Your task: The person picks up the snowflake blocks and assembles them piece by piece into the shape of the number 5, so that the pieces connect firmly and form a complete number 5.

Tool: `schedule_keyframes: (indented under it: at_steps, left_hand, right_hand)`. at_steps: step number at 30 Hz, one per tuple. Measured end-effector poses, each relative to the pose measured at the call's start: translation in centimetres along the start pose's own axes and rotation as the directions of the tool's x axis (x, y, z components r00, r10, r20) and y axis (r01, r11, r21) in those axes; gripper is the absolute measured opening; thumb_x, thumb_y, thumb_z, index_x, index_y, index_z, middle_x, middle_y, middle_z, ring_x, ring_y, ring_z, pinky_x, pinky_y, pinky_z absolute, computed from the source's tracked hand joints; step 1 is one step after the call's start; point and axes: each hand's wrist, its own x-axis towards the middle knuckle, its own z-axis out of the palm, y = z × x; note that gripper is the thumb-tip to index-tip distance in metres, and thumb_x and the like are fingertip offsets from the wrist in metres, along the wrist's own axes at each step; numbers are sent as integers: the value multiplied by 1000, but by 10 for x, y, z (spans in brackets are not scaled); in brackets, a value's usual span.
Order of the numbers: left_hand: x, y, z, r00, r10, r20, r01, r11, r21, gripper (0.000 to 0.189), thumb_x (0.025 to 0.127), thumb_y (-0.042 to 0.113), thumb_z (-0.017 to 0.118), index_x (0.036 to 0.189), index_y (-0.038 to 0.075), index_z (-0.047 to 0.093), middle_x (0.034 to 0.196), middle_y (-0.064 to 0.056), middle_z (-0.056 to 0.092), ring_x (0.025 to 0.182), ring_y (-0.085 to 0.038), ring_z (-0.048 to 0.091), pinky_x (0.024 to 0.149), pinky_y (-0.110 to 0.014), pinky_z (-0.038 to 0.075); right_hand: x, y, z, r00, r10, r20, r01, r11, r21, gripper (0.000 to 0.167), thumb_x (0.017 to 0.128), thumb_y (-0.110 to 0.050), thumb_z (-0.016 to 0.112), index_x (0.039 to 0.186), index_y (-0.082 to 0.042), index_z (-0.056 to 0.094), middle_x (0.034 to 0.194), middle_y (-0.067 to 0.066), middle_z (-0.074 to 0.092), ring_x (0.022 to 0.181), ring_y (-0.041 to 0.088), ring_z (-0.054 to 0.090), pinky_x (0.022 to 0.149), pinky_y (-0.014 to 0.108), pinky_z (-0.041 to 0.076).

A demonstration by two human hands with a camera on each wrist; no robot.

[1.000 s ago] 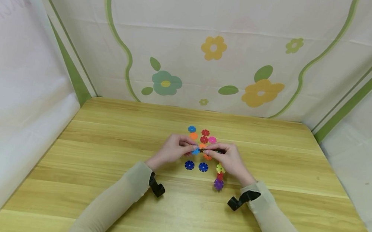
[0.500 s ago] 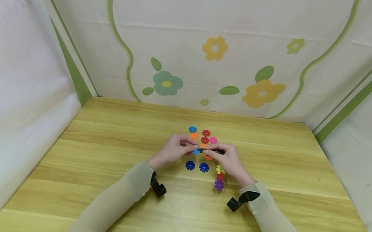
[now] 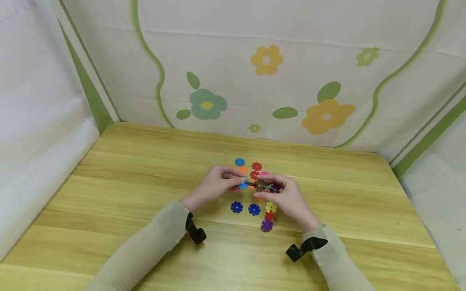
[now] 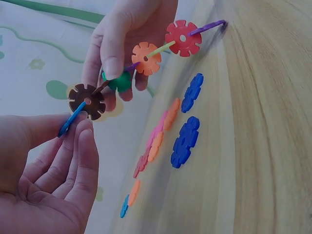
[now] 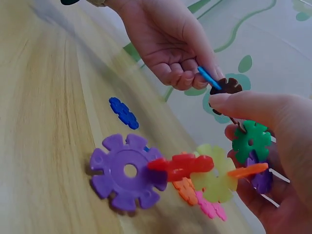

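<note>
Slotted plastic snowflake discs are linked in a chain between the two hands. My left hand (image 3: pixel 218 184) pinches the light blue disc (image 4: pixel 72 119) at one end, which sits in a slot of a brown disc (image 4: pixel 87 101). My right hand (image 3: pixel 287 196) has its thumb and fingers curled around the chain at the green disc (image 5: pixel 251 141), its fingers behind it. From there the chain runs on through an orange disc (image 4: pixel 146 58), a yellow disc (image 5: pixel 214 173) and a red disc (image 4: pixel 183 38) to a purple disc (image 5: pixel 129 170) at the near end.
Two dark blue discs (image 3: pixel 237 207) lie on the wooden table (image 3: pixel 163 260) just in front of the hands. Behind them lie a blue disc (image 3: pixel 240 162), red discs (image 3: pixel 256 166), and orange and pink ones. A flower-printed curtain (image 3: pixel 232 61) stands at the table's back.
My right thumb and forefinger have spread apart, showing brown and green discs between them. The chain's hanging purple end has swung left and slightly up. The left hand keeps its pinch.
</note>
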Motion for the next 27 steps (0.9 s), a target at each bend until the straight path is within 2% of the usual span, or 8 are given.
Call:
schedule_keyframes:
  at_steps: [4, 7, 9, 14, 20, 27]
  left_hand:
    - [-2, 1, -5, 1000, -1, -3, 1, 1000, 3, 19, 98, 18, 71, 111, 3, 73, 96, -7, 75, 92, -42, 69, 85, -50, 58]
    - [-5, 3, -7, 1000, -2, -2, 2, 1000, 5, 21, 98, 19, 71, 112, 3, 73, 97, -8, 75, 93, -43, 68, 87, -51, 57]
    - [-7, 3, -9, 1000, -5, 4, 5, 1000, 3, 21, 99, 18, 71, 113, 3, 72, 98, -8, 75, 94, -43, 68, 88, -52, 57]
    - [-11, 0, -13, 998, -18, 63, 17, 1000, 15, 22, 98, 13, 71, 114, -1, 69, 97, -10, 74, 97, -42, 68, 88, -50, 57]
    - [-17, -7, -18, 981, -76, 180, 62, 995, 82, 22, 95, 9, 73, 113, -2, 68, 97, -9, 74, 97, -36, 70, 86, -43, 59]
    - [-31, -13, -30, 976, -124, 181, 98, 984, 149, 20, 96, 15, 73, 108, 0, 68, 93, -9, 73, 88, -30, 71, 79, -38, 59]
  right_hand:
    - [1, 4, -3, 1000, 3, -18, -4, 999, -35, 52, 85, -21, 86, 131, -4, 67, 133, 7, 65, 105, 27, 66, 83, 33, 58]
    - [2, 6, -5, 999, 9, -38, -12, 998, -66, 47, 87, -18, 84, 129, -5, 68, 130, 7, 66, 99, 28, 65, 78, 32, 57]
    - [3, 7, -7, 999, 15, -49, -19, 996, -82, 41, 88, -17, 83, 126, -8, 71, 122, 6, 69, 94, 28, 65, 74, 32, 57]
    - [6, 5, -10, 998, 21, -58, -28, 994, -107, 38, 87, -15, 83, 123, -9, 73, 118, 4, 70, 92, 27, 65, 74, 33, 56]
    - [17, 5, -10, 998, 30, -52, -36, 992, -118, 42, 85, -13, 84, 125, -6, 71, 110, 9, 71, 91, 28, 65, 74, 34, 58]
    - [34, -5, 6, 1000, -8, 4, 8, 992, -128, 38, 87, -11, 83, 123, -6, 72, 112, 4, 70, 96, 26, 65, 82, 40, 57]
